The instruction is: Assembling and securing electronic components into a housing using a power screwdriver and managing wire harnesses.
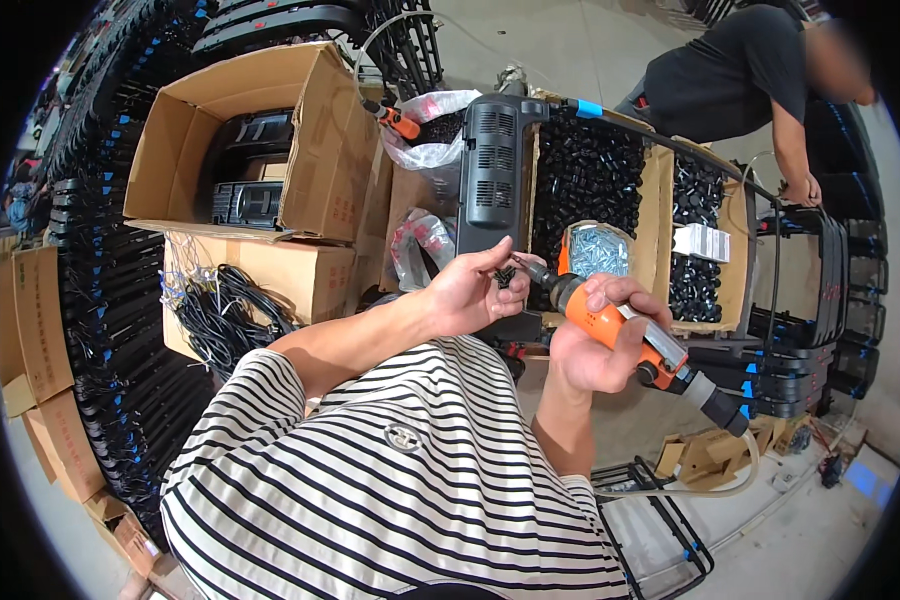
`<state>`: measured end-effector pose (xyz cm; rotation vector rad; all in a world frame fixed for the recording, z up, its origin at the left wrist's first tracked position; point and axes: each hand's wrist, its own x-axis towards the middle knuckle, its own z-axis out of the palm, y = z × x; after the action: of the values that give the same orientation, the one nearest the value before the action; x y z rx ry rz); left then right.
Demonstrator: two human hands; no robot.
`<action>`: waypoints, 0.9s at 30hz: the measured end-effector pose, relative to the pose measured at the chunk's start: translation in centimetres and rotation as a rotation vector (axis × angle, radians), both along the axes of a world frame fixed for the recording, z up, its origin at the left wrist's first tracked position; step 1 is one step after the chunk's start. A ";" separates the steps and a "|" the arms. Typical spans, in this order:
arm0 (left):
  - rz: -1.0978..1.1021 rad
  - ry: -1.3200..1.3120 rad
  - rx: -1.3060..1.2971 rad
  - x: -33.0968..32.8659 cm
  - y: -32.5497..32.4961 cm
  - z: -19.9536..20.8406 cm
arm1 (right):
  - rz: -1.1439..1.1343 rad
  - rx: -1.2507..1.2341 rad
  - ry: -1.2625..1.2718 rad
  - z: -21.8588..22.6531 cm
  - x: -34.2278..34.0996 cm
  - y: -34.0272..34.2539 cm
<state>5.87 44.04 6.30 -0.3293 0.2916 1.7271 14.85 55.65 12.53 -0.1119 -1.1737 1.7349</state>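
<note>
My right hand (595, 362) is wrapped round an orange air screwdriver (592, 318), its hose trailing from the back end. The tool's tip points left, toward my left hand (465, 295). Curled fingers of that hand hold several small dark pieces, perhaps screws (506, 277), and its thumb and forefinger pinch close to the driver's tip. Whether a piece sits on the tip is too small to tell. Just beyond the left hand lies a long black plastic housing (492, 165) with vent slots.
Small black parts (590, 165) fill a cardboard tray; a bag of silver screws (600, 250) rests on it. A white box (702, 242) sits among more parts. At left are an open carton (335, 150) and black cables (235, 315). Another person (730, 75) bends over at far right.
</note>
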 end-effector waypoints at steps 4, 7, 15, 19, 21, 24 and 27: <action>0.033 -0.037 -0.014 -0.5 0.6 -0.4 | -0.041 0.001 -0.040 -0.5 -1.0 -0.1; 0.063 -0.086 -0.026 -1.0 1.0 -1.0 | -0.075 0.015 -0.076 -1.1 -1.9 -0.5; 0.095 -0.115 -0.076 -2.4 1.0 -3.3 | -0.110 0.094 -0.160 -3.1 -5.1 -1.4; 0.120 -0.184 -0.070 -3.6 0.4 -6.3 | -0.062 0.068 -0.214 -6.0 -7.1 -1.5; 0.093 -0.104 -0.193 -4.2 -0.1 -8.3 | -0.032 -0.005 -0.233 -7.6 -8.1 -1.3; 0.055 0.348 -0.489 -4.9 -1.5 -12.0 | 0.012 0.007 -0.249 -9.4 -10.1 -0.9; -0.019 1.206 -0.925 -6.0 -2.8 -14.6 | 0.040 0.012 -0.276 -10.2 -12.1 -1.0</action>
<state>-0.17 41.24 -8.33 0.1186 1.9678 1.4788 2.76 54.67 2.32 -0.3310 -1.3934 1.7872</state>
